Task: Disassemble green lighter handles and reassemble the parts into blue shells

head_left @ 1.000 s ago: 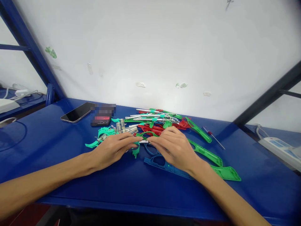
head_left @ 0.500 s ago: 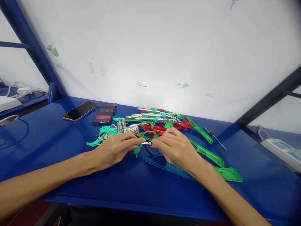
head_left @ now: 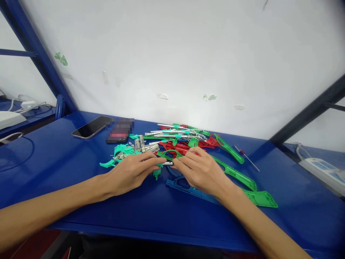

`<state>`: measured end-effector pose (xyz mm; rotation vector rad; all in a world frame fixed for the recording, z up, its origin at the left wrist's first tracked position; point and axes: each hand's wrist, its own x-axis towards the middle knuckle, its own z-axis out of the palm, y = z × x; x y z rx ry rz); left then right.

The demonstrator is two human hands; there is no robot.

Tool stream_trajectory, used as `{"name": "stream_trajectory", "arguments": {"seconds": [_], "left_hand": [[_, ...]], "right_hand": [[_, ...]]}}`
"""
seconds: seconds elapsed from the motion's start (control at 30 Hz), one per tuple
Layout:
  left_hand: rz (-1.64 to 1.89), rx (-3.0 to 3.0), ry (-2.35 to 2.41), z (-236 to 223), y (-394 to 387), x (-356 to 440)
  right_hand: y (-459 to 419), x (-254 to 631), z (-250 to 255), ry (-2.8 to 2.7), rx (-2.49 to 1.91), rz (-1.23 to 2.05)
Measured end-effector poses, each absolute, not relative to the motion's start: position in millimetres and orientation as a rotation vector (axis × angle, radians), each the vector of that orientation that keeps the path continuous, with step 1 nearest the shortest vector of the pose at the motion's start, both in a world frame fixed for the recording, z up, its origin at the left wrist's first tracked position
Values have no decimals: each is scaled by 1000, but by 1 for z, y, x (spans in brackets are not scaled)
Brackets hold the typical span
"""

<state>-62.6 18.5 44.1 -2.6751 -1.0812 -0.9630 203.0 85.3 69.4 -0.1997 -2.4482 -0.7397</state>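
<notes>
Silver metal piece (head_left: 168, 163) spans the small gap between the two hands, above the blue bench (head_left: 134, 216). The left hand (head_left: 132, 172) pinches its left end between thumb and fingers. The right hand (head_left: 203, 171) has its fingertips drawn together, pinching the opposite end; the exact contact is partly hidden. A teal clip (head_left: 156, 175) shows just beside the left fingertips, with a pile of teal parts (head_left: 122, 149) beyond that hand. Below the right hand lies a blue plastic frame (head_left: 201, 194), partly covered by it. Farther right lies a thin screwdriver (head_left: 250, 162).
</notes>
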Motion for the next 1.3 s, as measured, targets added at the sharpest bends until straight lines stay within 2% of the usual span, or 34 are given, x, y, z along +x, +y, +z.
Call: {"name": "stream_trajectory", "arguments": {"seconds": [0.63,0.8,0.9,1.03,1.3], "left_hand": [[-990,-2701,-1126,50,11,-58],[-1005,-2744,-1088,50,9,-59],[-975,-2795,-1068,49,8,-59],[-938,-2837,-1040,50,4,-59],[-878,-2840,-1046,51,-1,-53]], "right_hand": [[89,211,82,-2384,-290,-483],[88,235,107,-2152,-547,-421],[71,252,116,-2019,-825,-193],[31,269,96,-2154,-966,16],[-7,277,32,-2237,-1003,-91]]}}
